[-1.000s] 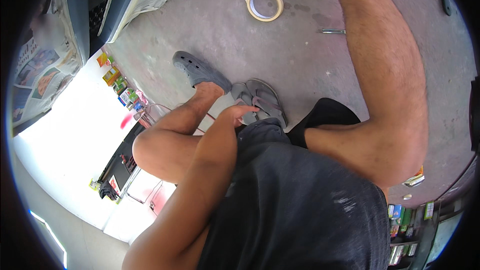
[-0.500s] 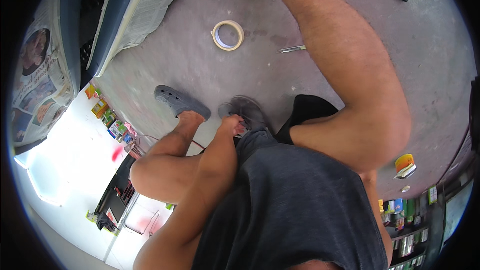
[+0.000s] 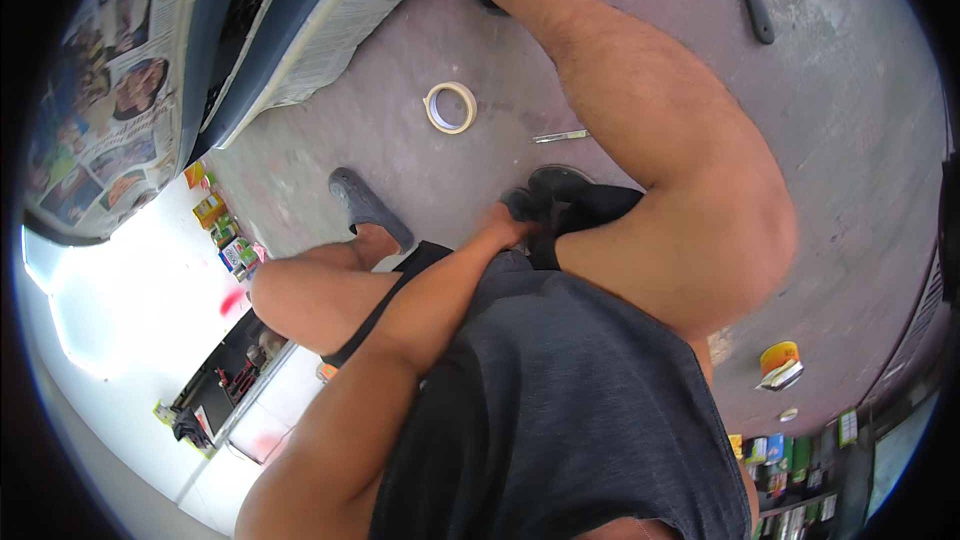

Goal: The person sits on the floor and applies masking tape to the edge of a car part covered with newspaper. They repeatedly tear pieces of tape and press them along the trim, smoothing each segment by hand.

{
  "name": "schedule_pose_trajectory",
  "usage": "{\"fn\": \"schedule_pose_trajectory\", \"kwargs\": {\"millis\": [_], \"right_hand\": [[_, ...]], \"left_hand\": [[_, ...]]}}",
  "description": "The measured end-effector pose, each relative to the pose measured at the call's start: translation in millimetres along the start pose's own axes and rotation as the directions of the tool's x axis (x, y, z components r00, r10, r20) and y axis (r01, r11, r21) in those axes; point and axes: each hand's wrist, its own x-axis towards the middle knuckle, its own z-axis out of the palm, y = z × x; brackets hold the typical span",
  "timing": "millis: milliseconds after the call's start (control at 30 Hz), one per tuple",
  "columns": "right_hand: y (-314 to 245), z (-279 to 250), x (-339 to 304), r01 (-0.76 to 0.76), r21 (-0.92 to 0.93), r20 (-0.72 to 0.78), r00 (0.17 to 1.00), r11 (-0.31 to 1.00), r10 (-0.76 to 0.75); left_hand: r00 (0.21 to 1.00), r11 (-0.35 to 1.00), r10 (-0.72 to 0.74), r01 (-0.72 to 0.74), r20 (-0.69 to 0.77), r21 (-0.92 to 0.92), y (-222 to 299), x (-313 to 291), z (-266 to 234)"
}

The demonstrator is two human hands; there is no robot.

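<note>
My left hand (image 3: 503, 227) is between my bent legs, beside a dark, rounded object (image 3: 548, 198) whose kind I cannot make out. Motion blurs the fingers, so their grip is unclear. Black cloth (image 3: 603, 208) of my shorts lies just right of that object. My right hand is out of view; only a strip of arm (image 3: 706, 358) shows past the dark grey shirt (image 3: 570, 390). On the floor ahead lie a roll of masking tape (image 3: 450, 108) and a thin metal blade-like tool (image 3: 560, 137).
Newspaper-covered dark panels (image 3: 330, 30) stand at the upper left. A dark-handled scraper (image 3: 750, 0) lies at the upper right. My feet wear grey clogs (image 3: 368, 208). A yellow tub (image 3: 780, 360) is on the floor at right, near a shelf with several cans (image 3: 800, 515).
My left hand has moved right along with my forearm. The view has shifted, bringing more of the scraper and my right foot into sight. Black shorts now show at my left thigh.
</note>
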Motion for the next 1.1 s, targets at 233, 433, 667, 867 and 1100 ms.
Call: {"fn": "schedule_pose_trajectory", "kwargs": {"millis": [233, 433, 667, 867, 1100], "right_hand": [[2.4, 1.7, 4.2, 0.032, 0.204, 0.06, 0.997, 0.979, -0.045], [36.9, 28.5, 4.3, 0.144, 0.341, 0.068, 0.982, 0.929, -0.177], [46.6, 28.6, 4.8, 0.257, 0.429, 0.019, 0.956, 0.866, -0.294], [47.2, 40.6, 4.9, 0.283, 0.519, -0.028, 0.949, 0.806, -0.315], [72.7, 80.1, 21.6, 0.351, 0.601, -0.022, 0.905, 0.718, -0.425]], "left_hand": [[0.98, 0.998, 0.055, -0.06, -0.191, -0.019, 16.4, 0.4, -38.3], [0.99, 0.995, -0.048, 0.036, -0.132, -0.092, 45.2, 26.8, -29.2], [0.973, 0.949, 0.195, -0.218, -0.12, -0.226, 17.0, 126.3, 28.6], [0.95, 0.954, 0.287, -0.274, 0.121, -0.119, 52.4, 8.9, -83.5], [0.952, 0.856, 0.303, -0.289, -0.039, -0.428, 28.8, -35.0, -180.9]]}}
